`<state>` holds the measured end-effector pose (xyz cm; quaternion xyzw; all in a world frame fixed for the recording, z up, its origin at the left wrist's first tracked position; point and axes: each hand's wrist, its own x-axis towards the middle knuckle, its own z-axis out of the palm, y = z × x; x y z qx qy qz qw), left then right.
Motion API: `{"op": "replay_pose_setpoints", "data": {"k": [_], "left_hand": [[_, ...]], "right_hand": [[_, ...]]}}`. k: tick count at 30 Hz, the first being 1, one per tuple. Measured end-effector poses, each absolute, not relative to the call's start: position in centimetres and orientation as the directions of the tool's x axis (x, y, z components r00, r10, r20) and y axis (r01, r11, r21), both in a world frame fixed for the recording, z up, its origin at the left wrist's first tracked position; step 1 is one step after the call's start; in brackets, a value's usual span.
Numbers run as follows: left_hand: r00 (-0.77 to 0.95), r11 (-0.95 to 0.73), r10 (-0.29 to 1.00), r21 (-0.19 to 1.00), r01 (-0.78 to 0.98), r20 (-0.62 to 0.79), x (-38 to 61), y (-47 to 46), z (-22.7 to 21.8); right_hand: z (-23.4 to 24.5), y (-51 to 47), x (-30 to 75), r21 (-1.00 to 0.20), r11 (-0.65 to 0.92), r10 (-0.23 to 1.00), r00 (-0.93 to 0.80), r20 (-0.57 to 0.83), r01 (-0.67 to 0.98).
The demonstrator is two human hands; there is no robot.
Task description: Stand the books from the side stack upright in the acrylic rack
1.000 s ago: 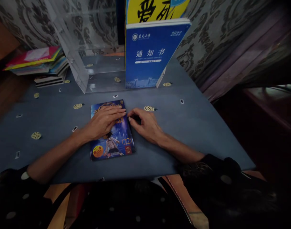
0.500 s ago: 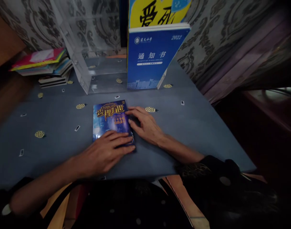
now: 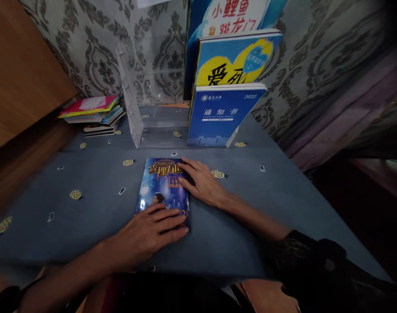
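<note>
A small book (image 3: 159, 184) with a shiny blue-purple cover and gold lettering lies flat on the blue-grey tablecloth. Across its lower part rests my left hand (image 3: 153, 228), fingers stretched out and flat on the cover. My right hand (image 3: 201, 182) is at the book's upper right edge, its fingers extended and the tips touching the cover. Neither hand is wrapped round the book. Part of the lower cover is hidden under the left fingers.
Behind the book stands a clear plastic rack (image 3: 131, 113). Its right side holds upright books, with a blue booklet (image 3: 223, 126) in front and a yellow-and-blue book (image 3: 231, 56) behind. A stack of books (image 3: 99, 111) lies at the back left. Patterned wallpaper (image 3: 104, 52) covers the wall.
My view has tilted upward, so the scene sits lower and farther right, with more upright books showing. Both hands stay on the book, and more of its cover is visible above the left hand.
</note>
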<state>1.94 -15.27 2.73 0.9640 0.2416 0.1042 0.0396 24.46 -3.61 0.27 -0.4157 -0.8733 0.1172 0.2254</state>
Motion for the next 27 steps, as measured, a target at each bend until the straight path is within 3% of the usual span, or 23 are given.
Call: {"op": "replay_pose_setpoints", "data": {"k": [5, 11, 14, 17, 20, 23, 27], "left_hand": [[0.805, -0.840, 0.540, 0.092, 0.535, 0.246, -0.3, -15.5, 2.2], [0.663, -0.713, 0.615, -0.060, 0.699, 0.427, -1.6, -16.8, 2.6], [0.573, -0.641, 0.655, -0.039, 0.767, 0.493, -2.2, -17.6, 2.7], [0.525, -0.612, 0.689, 0.013, 0.791, 0.500, -2.5, -18.2, 2.7], [0.540, -0.623, 0.669, -0.010, 0.782, 0.511, -2.6, -18.5, 2.6], [0.549, -0.623, 0.651, -0.043, 0.781, 0.525, -2.6, -18.5, 2.5], [0.573, -0.627, 0.639, -0.085, 0.775, 0.513, -2.8, -18.3, 2.4]], "right_hand": [[0.3, -4.1, 24.5, -0.300, 0.638, 0.765, -0.538, 0.355, 0.709], [0.2, -4.0, 24.8, -0.260, 0.648, 0.750, -0.541, 0.380, 0.716], [0.9, -5.2, 24.0, -0.250, 0.706, 0.701, -0.602, 0.381, 0.663], [2.3, -7.5, 21.8, -0.294, 0.849, 0.522, -0.783, 0.337, 0.439], [3.8, -9.6, 19.2, -0.414, 0.877, 0.364, -0.901, 0.236, 0.245], [4.6, -10.1, 17.4, -0.488, 0.846, 0.334, -0.926, 0.176, 0.213], [4.3, -8.2, 16.8, -0.495, 0.827, 0.382, -0.912, 0.148, 0.266]]}}
